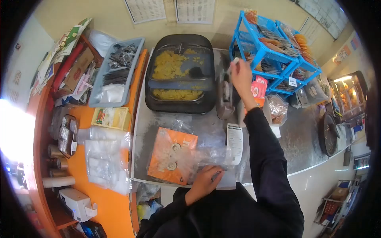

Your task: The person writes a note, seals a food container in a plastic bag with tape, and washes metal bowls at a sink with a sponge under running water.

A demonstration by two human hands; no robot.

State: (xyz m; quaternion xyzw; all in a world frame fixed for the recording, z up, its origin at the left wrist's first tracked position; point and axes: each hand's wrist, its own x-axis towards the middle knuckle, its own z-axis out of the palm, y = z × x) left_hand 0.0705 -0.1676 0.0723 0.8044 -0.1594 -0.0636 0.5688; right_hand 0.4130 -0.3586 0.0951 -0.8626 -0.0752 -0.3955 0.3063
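Note:
An orange box (166,156) lies in a clear plastic bag (210,156) at the counter's front edge. My left hand (204,181) is closed at the bag's near edge, fingers curled on the plastic; a small dark, shiny thing shows by its fingertips, too small to name. My right hand (241,75) reaches to the back, pinching a small white piece (236,60) whose kind I cannot make out. Just left of that hand stands a grey-brown tape dispenser (225,99). A long printed receipt (234,142) lies right of the bag.
A black lidded tray (180,107) of yellow food stands at the back. Blue stacked baskets (274,51) with packets rise at the right. A grey cutlery bin (133,71), a yellow box (111,118) and clear bags (105,158) occupy the orange shelf at left.

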